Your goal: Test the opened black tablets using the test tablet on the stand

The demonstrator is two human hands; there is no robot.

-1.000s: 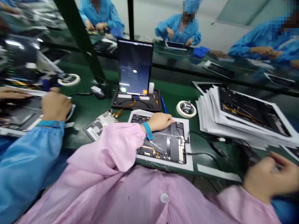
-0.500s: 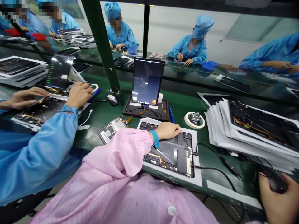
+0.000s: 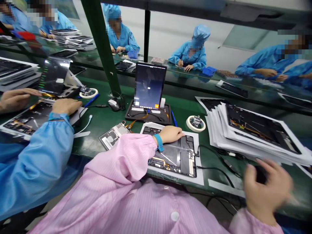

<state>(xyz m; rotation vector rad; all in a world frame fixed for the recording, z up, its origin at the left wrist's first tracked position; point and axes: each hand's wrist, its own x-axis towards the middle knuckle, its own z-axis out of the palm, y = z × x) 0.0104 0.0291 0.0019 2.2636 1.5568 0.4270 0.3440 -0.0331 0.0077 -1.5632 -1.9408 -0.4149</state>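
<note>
My left hand (image 3: pixel 170 134) rests over the far part of an opened tablet housing (image 3: pixel 172 152), its fingers drawn together and bent down. Their tips are hidden, so I cannot see what they hold, if anything. A blue band circles that wrist. My right hand (image 3: pixel 268 185), smeared by motion, is raised by a black computer mouse (image 3: pixel 261 175), thumb and fingers apart. The hand partly hides the mouse. Behind the housing, a lit tablet screen (image 3: pixel 149 86) stands upright in a black stand (image 3: pixel 168 118), with a flat orange cable near its foot.
Right of the housing lie a tape roll (image 3: pixel 196 123), black cables (image 3: pixel 219 169) and a stack of tablet parts between papers (image 3: pixel 258 130). A circuit part (image 3: pixel 113 135) lies to the left. A co-worker's hands (image 3: pixel 65 105) are over another open tablet. Other people sit across the bench.
My right hand has come off the mouse, moving up and left, and its fingers have opened. My left hand stays on the tablet housing. The view has shifted slightly.
</note>
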